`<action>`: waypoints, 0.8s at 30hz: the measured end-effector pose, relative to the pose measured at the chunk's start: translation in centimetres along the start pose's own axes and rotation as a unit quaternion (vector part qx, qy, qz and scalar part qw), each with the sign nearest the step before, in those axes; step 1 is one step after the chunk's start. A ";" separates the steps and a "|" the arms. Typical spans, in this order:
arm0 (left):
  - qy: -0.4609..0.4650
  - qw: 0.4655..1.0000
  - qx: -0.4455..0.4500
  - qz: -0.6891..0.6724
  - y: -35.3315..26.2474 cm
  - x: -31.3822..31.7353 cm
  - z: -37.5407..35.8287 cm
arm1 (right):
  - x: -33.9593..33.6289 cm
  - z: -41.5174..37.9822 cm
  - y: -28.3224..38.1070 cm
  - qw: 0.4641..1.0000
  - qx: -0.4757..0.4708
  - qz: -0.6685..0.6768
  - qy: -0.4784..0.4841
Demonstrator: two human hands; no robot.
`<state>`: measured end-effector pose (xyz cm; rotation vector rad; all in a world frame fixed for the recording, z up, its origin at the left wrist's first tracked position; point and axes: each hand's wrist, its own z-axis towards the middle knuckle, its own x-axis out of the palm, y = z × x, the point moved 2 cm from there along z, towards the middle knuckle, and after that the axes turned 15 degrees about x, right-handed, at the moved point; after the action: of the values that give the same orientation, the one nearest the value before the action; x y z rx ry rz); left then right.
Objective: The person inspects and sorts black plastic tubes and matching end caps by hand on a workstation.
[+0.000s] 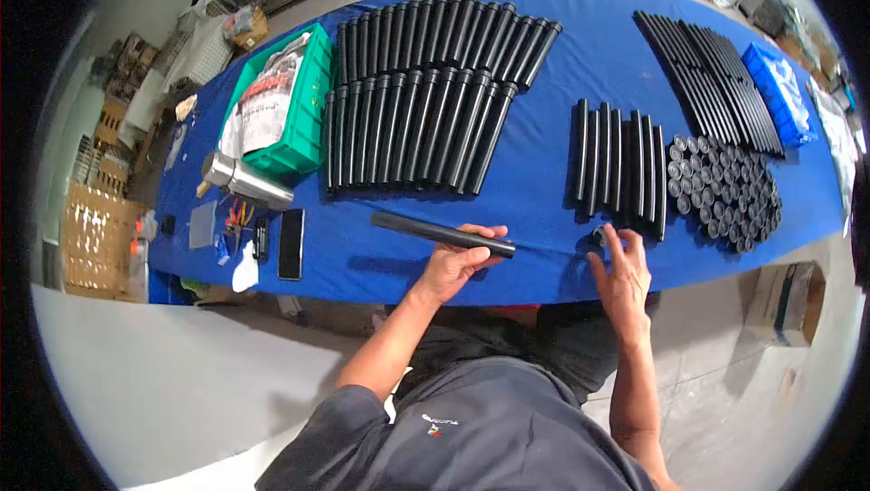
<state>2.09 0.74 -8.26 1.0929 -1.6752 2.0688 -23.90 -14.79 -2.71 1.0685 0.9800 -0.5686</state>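
Observation:
My left hand [456,266] is wrapped round a black tube [408,226], which lies nearly level above the blue cloth, its right end past my fingers. To the right, my right hand [623,274] has its fingertips at a small dark ring-like cap [598,235]. Just behind that hand, several black tubes [616,160] lie side by side. A pile of round black caps [723,190] sits to their right. Two rows of capped black tubes [412,129] lie beyond my left hand.
Thin black rods [711,79] lie at the back right beside a blue bin [778,97]. At the left are a green crate [304,129], a metal flask [249,183], a phone [291,244] and pliers [239,216]. The blue table's front edge runs before my body.

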 end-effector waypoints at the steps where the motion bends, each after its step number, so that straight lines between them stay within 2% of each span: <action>1: 0.014 1.000 -0.004 0.000 0.4 -0.8 0.1 | 0.6 0.1 -0.4 1.000 0.004 0.002 0.023; 4: 0.016 1.000 -0.006 -0.009 0.9 -1.1 -0.4 | 1.8 0.4 -1.0 0.999 -0.035 0.021 0.023; 7: 0.007 0.999 0.010 -0.036 0.8 -1.2 -0.5 | 1.5 0.8 -0.2 0.997 0.022 0.049 0.062; 10: -0.003 0.995 0.026 -0.097 1.0 -1.8 -0.3 | 1.8 1.5 -0.2 0.999 -0.028 0.039 0.018; 16: -0.018 0.995 0.005 -0.094 1.0 -1.8 -0.5 | 2.2 2.3 0.1 0.997 0.027 0.016 0.072; 19: -0.016 0.995 0.008 -0.103 1.0 -1.9 -0.4 | 2.8 2.3 -0.3 0.999 0.002 0.013 0.044; 22: -0.026 0.992 0.011 -0.119 1.0 -1.9 -0.5 | 2.3 1.8 0.5 0.997 -0.022 0.070 0.030; 24: -0.034 0.993 0.021 -0.111 1.0 -1.8 -0.5 | 2.4 1.6 1.0 0.970 0.041 0.184 0.154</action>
<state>2.51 1.33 -10.29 1.3127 -1.4698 1.9549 -21.31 -15.69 -4.14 1.4020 0.9988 -0.1400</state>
